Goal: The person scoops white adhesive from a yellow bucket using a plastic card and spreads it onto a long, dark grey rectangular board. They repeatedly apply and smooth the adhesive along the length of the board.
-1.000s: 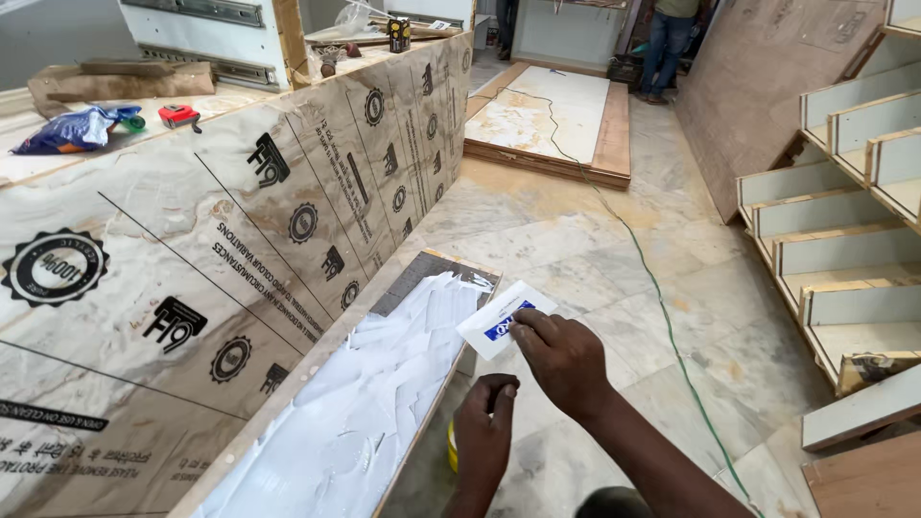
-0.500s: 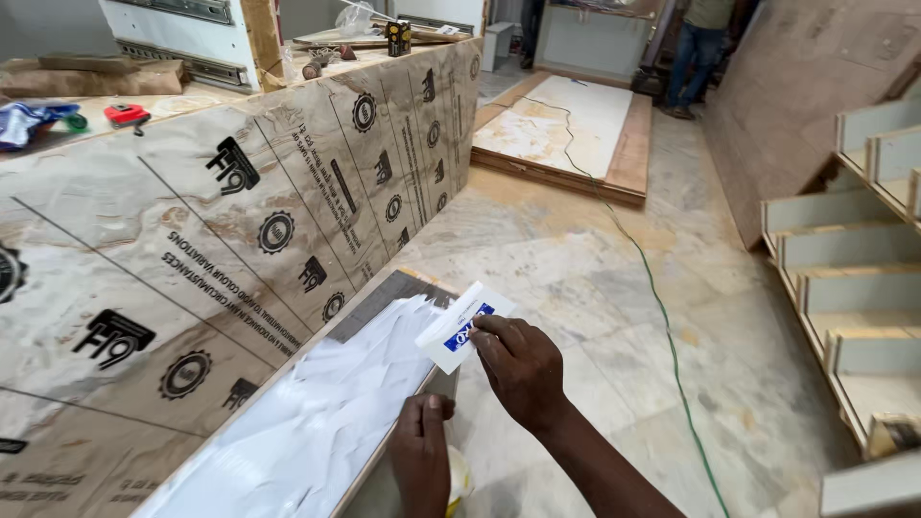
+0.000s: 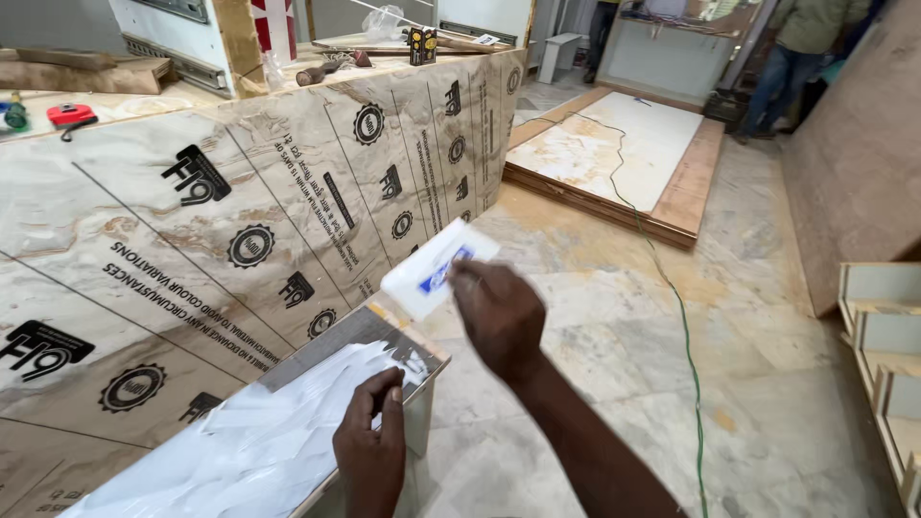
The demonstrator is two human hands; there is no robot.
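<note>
Fingers of my right hand (image 3: 499,312) are pinching a white plastic card (image 3: 436,269) mid-frame, tilted as a spreader, while my left hand (image 3: 369,451) is pressing curled fingertips on the glue-smeared board (image 3: 317,350) at lower left, steadying it.

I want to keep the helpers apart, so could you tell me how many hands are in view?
2, both the person's own: the left hand rests on the white-smeared board, and the right hand holds a white card above its end. The people at the back show no hands.
</note>
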